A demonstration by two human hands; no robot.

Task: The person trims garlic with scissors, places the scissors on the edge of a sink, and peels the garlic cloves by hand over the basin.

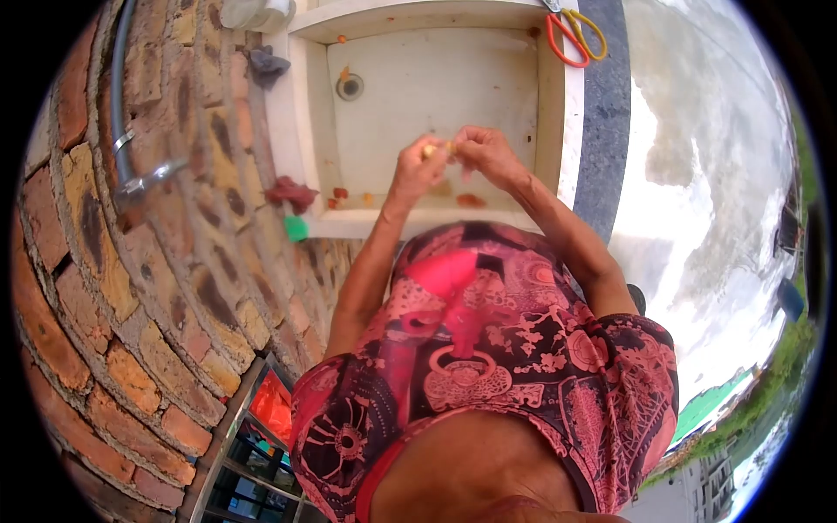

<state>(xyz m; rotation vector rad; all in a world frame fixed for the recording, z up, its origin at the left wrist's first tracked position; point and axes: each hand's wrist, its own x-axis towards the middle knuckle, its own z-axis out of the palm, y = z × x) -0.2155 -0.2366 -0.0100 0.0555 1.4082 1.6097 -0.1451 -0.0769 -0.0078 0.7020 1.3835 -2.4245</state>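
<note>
Fingers [453, 150] pinching yellow piece [429, 151] over scrap-strewn sink [436, 96].

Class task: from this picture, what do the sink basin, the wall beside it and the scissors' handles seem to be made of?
Sink basin: likely cement or stone, matt pale, stained. Wall: brick, rough blocks with mortar joints. Scissors: handles look like glossy plastic, orange and yellow. Both hands hold a small yellowish piece over the basin.

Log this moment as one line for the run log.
left hand: holds small yellowish piece | right hand: pinching same piece | place: over white sink | nearby: orange-yellow scissors on rim, scraps in basin
</note>
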